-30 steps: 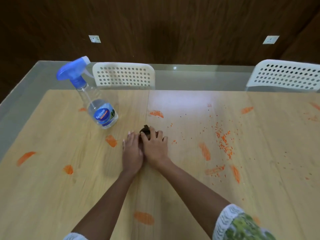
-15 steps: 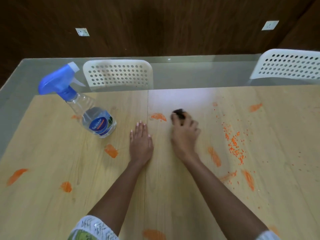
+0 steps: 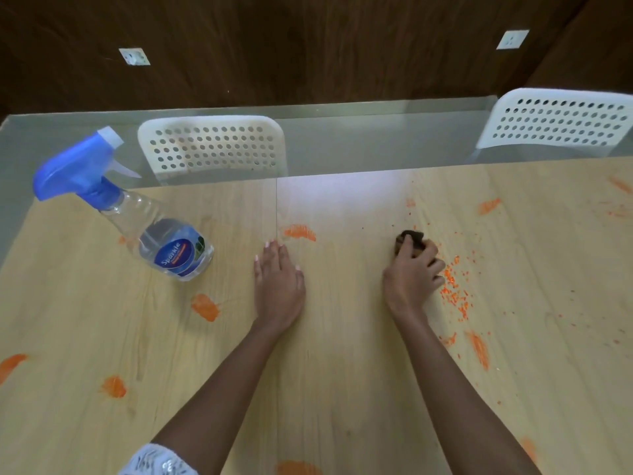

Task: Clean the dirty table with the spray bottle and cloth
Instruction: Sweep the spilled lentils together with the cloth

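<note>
A light wooden table (image 3: 342,389) carries orange smears and a scatter of orange crumbs (image 3: 455,289). My right hand (image 3: 412,274) grips a small dark cloth (image 3: 411,236) bunched under its fingers, pressed on the table just left of the crumbs. My left hand (image 3: 279,286) lies flat on the table, fingers straight, just below an orange smear (image 3: 299,232). A clear spray bottle (image 3: 150,228) with a blue trigger head stands to the left of my left hand, apart from it.
Two white perforated chairs stand behind the far edge, one (image 3: 212,145) at centre-left and one (image 3: 561,120) at right. More orange smears mark the table at left (image 3: 205,307), front left (image 3: 114,386) and right (image 3: 478,347). A dark wall lies beyond.
My right hand has slid the cloth to the right, away from my left hand and up to the crumbs. My left hand stays flat on the table.
</note>
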